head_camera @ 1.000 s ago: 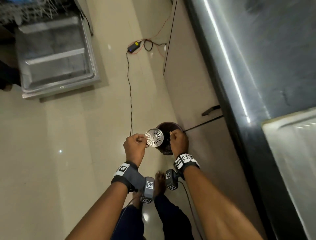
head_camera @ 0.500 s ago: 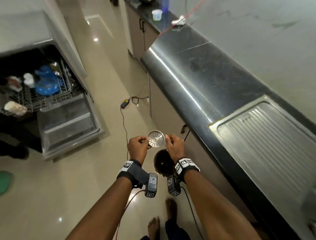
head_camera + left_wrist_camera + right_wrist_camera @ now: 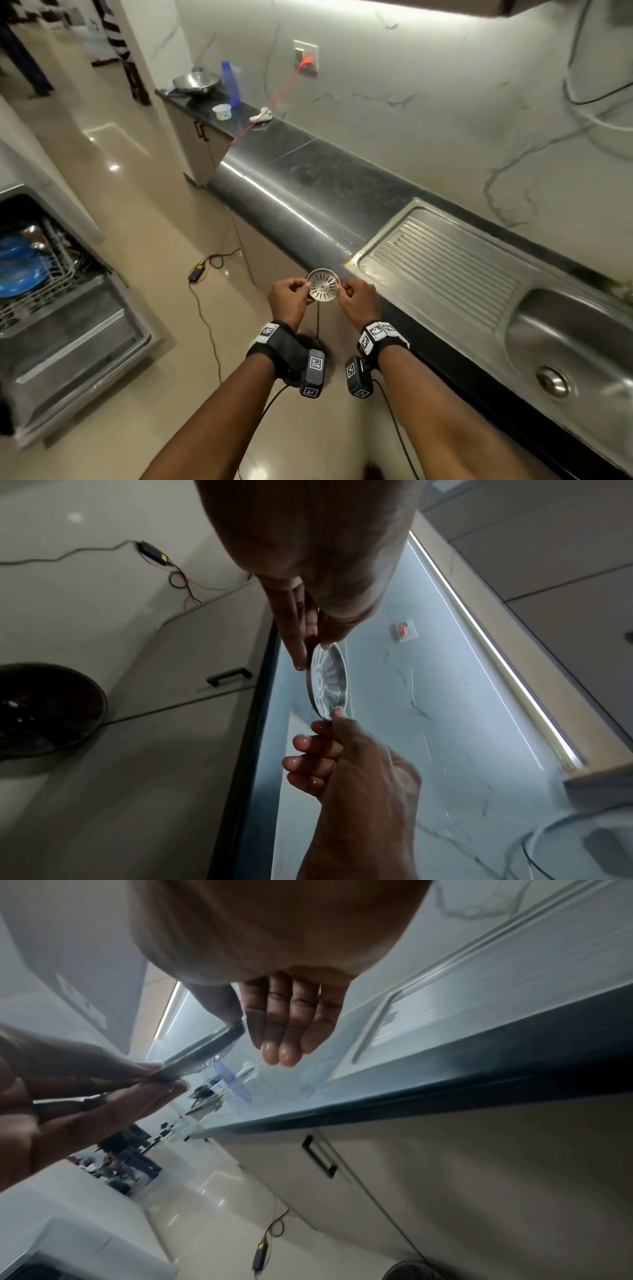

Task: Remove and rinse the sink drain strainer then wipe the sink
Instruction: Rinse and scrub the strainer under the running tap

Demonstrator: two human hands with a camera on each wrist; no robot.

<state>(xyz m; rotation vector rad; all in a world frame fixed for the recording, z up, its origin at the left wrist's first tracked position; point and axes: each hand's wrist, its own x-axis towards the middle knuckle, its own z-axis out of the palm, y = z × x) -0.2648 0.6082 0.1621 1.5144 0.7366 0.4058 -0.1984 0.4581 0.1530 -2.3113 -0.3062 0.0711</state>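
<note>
Both hands hold the round slotted metal drain strainer in the air, just in front of the dark counter edge. My left hand pinches its left rim and my right hand pinches its right rim. In the left wrist view the strainer stands edge-on between the two hands. In the right wrist view only the strainer's rim shows, with the right hand's other fingers straight. The steel sink lies to the right, with a round drain fitting in its bottom.
A ribbed drainboard adjoins the sink on the black counter. A dark bin stands on the floor by the cabinet. An open dishwasher is at the left. A cable with an adapter lies on the floor.
Both hands have lifted the strainer up from over the bin to counter height. The right hand, earlier at the bin, now pinches the strainer's rim. The head view has swung up to the sink.
</note>
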